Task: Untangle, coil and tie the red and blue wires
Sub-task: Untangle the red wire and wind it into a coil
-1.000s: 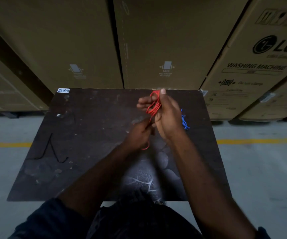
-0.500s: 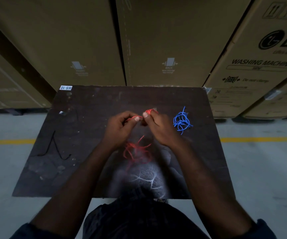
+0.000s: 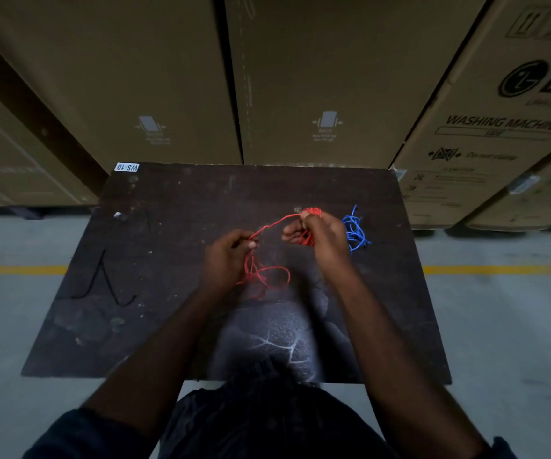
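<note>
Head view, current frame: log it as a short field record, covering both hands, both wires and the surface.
left hand: grip pinching thin red wire, loose loops hanging below
right hand: grip closed on coiled part of the red wire
tangled blue wire: untouched on the table, right of right hand
dark worn table: white "WS-10" label at far left corner

matt, scuffed dark table [image 3: 174,293], pale-speckled. smooth plastic-looking red wire [image 3: 267,273] and blue wire [image 3: 355,231] at 1 o'clock. dull brown cardboard boxes [image 3: 168,77] at 12. floor [image 3: 499,326] smooth, concrete-like, grey.
</note>
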A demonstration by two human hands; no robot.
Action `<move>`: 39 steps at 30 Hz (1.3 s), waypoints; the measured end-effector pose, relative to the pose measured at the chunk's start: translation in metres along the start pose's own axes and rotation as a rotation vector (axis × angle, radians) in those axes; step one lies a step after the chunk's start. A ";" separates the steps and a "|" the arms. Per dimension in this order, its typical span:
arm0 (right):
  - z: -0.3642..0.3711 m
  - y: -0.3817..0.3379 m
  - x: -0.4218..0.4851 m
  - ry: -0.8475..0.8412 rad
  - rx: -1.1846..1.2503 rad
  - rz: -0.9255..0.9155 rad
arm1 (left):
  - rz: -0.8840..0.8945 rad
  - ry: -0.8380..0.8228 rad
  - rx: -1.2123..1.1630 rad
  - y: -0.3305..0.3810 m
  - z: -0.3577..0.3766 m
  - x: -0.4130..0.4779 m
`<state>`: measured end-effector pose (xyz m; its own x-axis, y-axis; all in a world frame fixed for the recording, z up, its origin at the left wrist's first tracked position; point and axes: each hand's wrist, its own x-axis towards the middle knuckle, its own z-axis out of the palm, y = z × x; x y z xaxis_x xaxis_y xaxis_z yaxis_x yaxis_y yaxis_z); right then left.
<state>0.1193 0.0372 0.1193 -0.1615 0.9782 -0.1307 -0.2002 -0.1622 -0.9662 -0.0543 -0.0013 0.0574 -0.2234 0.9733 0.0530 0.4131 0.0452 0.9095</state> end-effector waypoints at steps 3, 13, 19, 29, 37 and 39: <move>-0.004 -0.002 0.001 0.056 0.060 0.011 | -0.138 0.038 -0.357 -0.002 0.005 0.006; -0.006 -0.003 0.001 0.183 0.146 0.026 | -0.559 0.259 -0.716 -0.014 0.014 0.025; -0.001 -0.001 -0.004 0.180 0.171 0.027 | -0.523 0.298 -0.431 -0.025 0.013 0.032; -0.028 -0.030 0.005 0.304 0.362 -0.085 | 0.170 0.050 0.615 -0.064 -0.013 0.005; -0.050 -0.018 0.014 0.453 0.346 -0.069 | -0.216 -0.063 -0.125 -0.091 -0.021 -0.017; -0.054 -0.010 0.015 0.498 0.375 -0.045 | -0.272 0.070 -0.158 -0.098 -0.031 -0.017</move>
<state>0.1713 0.0609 0.1145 0.3070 0.9134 -0.2674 -0.5367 -0.0659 -0.8412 -0.1188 -0.0294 -0.0201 -0.3693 0.9121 -0.1779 0.1889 0.2611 0.9466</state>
